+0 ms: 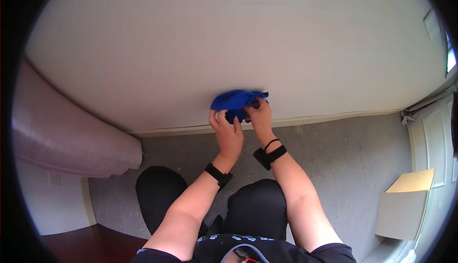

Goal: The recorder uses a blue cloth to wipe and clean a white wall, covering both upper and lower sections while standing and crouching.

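A crumpled blue cloth (pixel 232 100) is held up in front of the pale wall, just above the baseboard. My left hand (pixel 228 134) grips its left lower edge, thumb and fingers curled around the fabric. On the other side, my right hand (pixel 259 117) pinches the cloth's right part between bent fingers. Part of the cloth hangs down between the two hands. Whether the cloth touches the wall cannot be made out. Each wrist wears a black band, and the right one also has a thin dark cord.
The wall (pixel 229 39) rises straight ahead from grey flooring (pixel 324 153). A pinkish curtain (pixel 76 134) hangs at the left. To the right stand an open cardboard box (pixel 403 206) and a grey curtain (pixel 427 104) beside a white panelled surface. My bent knees are below my arms.
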The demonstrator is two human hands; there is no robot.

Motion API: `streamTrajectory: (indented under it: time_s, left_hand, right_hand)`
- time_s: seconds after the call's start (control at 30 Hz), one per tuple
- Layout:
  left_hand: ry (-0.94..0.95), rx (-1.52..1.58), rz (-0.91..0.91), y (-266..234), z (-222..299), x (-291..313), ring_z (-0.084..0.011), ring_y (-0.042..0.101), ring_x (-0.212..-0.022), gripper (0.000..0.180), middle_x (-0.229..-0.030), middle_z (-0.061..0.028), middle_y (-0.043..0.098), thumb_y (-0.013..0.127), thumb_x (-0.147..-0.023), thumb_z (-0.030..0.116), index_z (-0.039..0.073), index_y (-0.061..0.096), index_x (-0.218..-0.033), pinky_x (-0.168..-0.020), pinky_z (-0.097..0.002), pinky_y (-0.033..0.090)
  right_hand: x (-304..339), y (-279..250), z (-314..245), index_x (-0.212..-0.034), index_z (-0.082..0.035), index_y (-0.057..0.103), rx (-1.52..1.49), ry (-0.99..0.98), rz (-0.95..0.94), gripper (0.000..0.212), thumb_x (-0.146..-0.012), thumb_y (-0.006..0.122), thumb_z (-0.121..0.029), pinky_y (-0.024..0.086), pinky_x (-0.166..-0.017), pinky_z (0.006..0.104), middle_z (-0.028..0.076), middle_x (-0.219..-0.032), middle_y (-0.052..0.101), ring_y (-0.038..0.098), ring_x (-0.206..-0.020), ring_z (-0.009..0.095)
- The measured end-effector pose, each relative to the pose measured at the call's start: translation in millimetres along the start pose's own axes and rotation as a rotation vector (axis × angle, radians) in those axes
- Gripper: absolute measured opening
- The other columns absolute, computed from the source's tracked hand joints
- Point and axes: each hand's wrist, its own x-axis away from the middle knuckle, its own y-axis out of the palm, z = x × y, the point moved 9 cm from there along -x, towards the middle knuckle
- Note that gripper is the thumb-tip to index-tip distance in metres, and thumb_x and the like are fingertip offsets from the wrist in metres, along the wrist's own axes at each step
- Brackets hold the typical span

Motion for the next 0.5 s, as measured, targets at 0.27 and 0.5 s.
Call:
streamTrajectory:
  time_s: [0.27,0.5]
  left_hand:
    - [0.402,-0.093,0.001,-34.0,84.5,-59.9,-0.054,0.018,-0.13,0.067,-0.138,-0.0302,0.023,0.062,-0.077,0.003,0.006,0.034,-0.138,-0.104,-0.0581,0.022]
    - [0.52,-0.225,0.052,-20.8,90.8,-77.5,-0.0522,0.016,-0.132,0.056,-0.135,-0.018,0.034,0.065,-0.076,0.007,0.017,0.049,-0.13,-0.095,-0.0731,0.022]
  right_hand:
    - [5.8,0.3,-127.4,-0.099,0.004,0.051,0.12,-0.31,0.067,0.032,-0.078,0.069,-0.012,0.051,-0.056,0.0316,0.014,-0.074,0.065,0.065,-0.065,0.022]
    - [16.6,1.3,-159.1,-0.102,-0.003,0.054,0.154,-0.528,0.065,0.014,-0.089,0.054,-0.008,0.047,-0.057,0.0342,0.017,-0.075,0.062,0.063,-0.065,0.03]
